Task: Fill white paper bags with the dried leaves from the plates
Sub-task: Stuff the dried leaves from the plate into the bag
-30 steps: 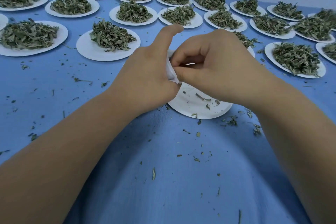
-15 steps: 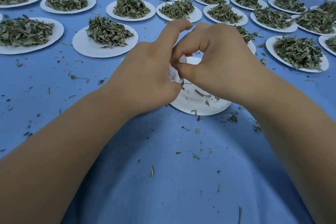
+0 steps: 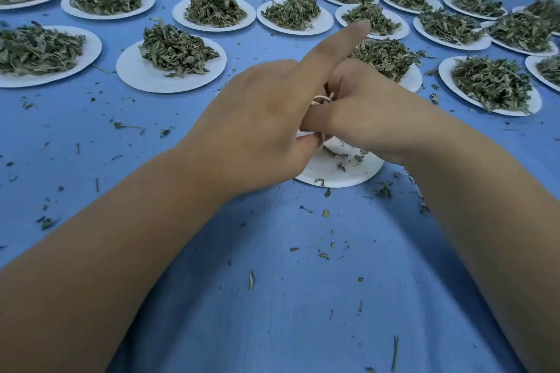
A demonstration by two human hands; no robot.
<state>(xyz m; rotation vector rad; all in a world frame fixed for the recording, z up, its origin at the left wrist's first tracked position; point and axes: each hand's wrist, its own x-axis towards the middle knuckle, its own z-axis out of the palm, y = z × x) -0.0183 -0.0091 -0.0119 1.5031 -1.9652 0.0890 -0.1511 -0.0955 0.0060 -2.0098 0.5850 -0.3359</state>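
paper bag (image 3: 304, 133) mostly hidden by the hands (image 3: 260, 124); left-edge plates (image 3: 60, 76) cut off.

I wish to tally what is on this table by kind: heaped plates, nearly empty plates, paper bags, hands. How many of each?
Heaped plates: 20, some cut by the frame edge
Nearly empty plate: 1
White paper bag: 1, mostly hidden between the hands
Hands: 2, left hand and right hand
Total: 24
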